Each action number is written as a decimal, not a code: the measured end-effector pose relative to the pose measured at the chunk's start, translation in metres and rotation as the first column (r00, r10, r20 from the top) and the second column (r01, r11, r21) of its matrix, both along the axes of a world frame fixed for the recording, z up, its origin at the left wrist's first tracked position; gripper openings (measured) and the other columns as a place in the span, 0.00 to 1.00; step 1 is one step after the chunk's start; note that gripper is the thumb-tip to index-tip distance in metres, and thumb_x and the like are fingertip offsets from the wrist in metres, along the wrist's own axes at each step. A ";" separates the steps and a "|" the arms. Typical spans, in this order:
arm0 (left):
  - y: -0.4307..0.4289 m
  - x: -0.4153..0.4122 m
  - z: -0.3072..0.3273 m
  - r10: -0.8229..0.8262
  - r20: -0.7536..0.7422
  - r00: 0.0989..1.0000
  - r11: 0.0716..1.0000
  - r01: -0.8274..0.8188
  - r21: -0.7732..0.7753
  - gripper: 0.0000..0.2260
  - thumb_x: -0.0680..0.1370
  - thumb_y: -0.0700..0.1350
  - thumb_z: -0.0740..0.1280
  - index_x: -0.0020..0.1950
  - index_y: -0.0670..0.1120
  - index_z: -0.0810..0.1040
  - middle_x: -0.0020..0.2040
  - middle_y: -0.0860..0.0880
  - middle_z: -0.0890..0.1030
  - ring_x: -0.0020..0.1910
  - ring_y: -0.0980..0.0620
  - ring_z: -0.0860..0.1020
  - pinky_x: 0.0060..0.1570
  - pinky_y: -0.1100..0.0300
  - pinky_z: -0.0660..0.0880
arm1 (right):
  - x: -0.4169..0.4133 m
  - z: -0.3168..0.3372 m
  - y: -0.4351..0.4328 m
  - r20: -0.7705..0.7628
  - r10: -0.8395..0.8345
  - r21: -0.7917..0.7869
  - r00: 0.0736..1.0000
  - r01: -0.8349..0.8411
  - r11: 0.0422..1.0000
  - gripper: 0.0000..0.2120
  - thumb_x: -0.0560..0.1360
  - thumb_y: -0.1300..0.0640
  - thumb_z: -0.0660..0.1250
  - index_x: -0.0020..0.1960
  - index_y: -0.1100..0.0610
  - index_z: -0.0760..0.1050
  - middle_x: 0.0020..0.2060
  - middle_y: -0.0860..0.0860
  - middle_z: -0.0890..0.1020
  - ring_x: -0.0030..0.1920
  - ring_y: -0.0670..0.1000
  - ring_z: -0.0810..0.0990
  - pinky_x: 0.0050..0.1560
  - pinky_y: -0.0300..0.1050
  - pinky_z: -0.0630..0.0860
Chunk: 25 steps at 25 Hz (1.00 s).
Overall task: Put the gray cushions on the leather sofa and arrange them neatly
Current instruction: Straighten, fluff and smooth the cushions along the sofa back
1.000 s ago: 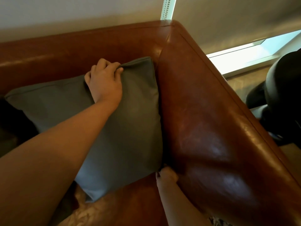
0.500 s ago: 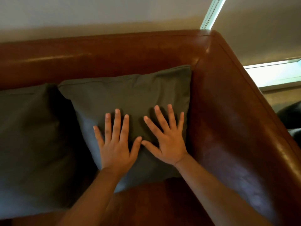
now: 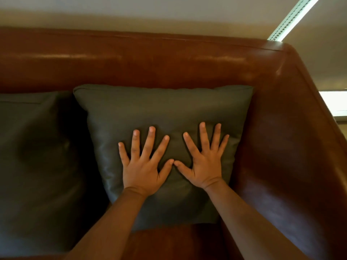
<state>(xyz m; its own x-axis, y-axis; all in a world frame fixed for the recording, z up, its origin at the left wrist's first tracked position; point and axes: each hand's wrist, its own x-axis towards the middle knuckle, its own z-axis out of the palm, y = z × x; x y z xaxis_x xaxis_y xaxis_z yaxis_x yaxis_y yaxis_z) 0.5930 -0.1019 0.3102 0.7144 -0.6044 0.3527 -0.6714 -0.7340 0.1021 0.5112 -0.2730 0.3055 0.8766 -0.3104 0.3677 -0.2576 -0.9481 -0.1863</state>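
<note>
While both palms lie flat on it, the gray cushion [image 3: 169, 109] stands propped against the backrest [image 3: 112, 68] of the leather sofa [image 3: 262, 72]. It is tucked into the sofa's right-hand corner, at twelve o'clock of the person leaning in. Its right edge touches the sofa's armrest [image 3: 293, 156], and its top seam runs nearly level just below the crest of the backrest. The left hand [image 3: 144, 171] is released, fingers straight and fanned, pressing the cushion's lower middle. The right hand [image 3: 203, 166] lies just beside it at three o'clock, likewise spread and flat, grasping nothing. The two thumb tips meet, or very nearly, between the hands. The fabric dimples a little around the palms.

At nine o'clock of that cushion a second gray cushion [image 3: 37, 156] leans on the same backrest and runs off the left edge of view. Deep shadow in the gap keeps me from telling whether the two touch. A strip of brown seat [image 3: 178, 241] shows below the pressed cushion at six o'clock. Behind the sofa, at twelve o'clock, is a pale wall [image 3: 131, 12], and at one o'clock a beaded cord [image 3: 293, 17] hangs in a bright slit. A patch of daylight [image 3: 334, 106] shows beyond the armrest at three o'clock.
</note>
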 end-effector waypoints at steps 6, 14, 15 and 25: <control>0.004 -0.003 0.001 -0.003 -0.042 0.999 1.000 0.004 0.028 0.28 0.78 0.65 0.51 0.77 0.58 0.53 0.80 0.50 0.49 0.78 0.42 0.45 0.71 0.36 0.38 | -0.003 -0.003 0.005 -0.018 0.007 0.039 1.000 -0.006 0.999 0.35 0.74 0.28 0.52 0.77 0.40 0.53 0.79 0.52 0.50 0.77 0.67 0.45 0.71 0.75 0.44; 0.053 -0.017 0.016 0.226 -0.509 0.830 0.844 -0.428 -0.324 0.42 0.71 0.70 0.62 0.78 0.54 0.50 0.80 0.44 0.47 0.79 0.44 0.48 0.75 0.46 0.45 | -0.035 0.023 -0.001 -0.026 -0.261 0.386 0.965 0.251 0.888 0.44 0.71 0.24 0.54 0.78 0.48 0.52 0.78 0.55 0.54 0.79 0.57 0.50 0.76 0.63 0.48; 0.065 -0.017 0.013 0.185 -0.685 0.705 0.761 -0.543 -0.354 0.48 0.67 0.71 0.65 0.79 0.54 0.47 0.80 0.46 0.48 0.78 0.46 0.51 0.76 0.48 0.51 | -0.040 0.026 -0.004 -0.013 -0.311 0.529 0.950 0.271 0.805 0.46 0.70 0.24 0.56 0.79 0.50 0.52 0.78 0.54 0.55 0.78 0.55 0.52 0.76 0.62 0.53; 0.078 -0.024 0.019 -0.083 -0.900 0.428 0.604 -0.696 -0.387 0.50 0.62 0.73 0.69 0.78 0.57 0.53 0.74 0.52 0.66 0.70 0.52 0.67 0.68 0.53 0.66 | -0.044 0.053 -0.004 0.065 -0.516 0.846 0.854 0.227 0.483 0.48 0.65 0.32 0.71 0.78 0.47 0.57 0.75 0.44 0.64 0.74 0.44 0.64 0.73 0.45 0.64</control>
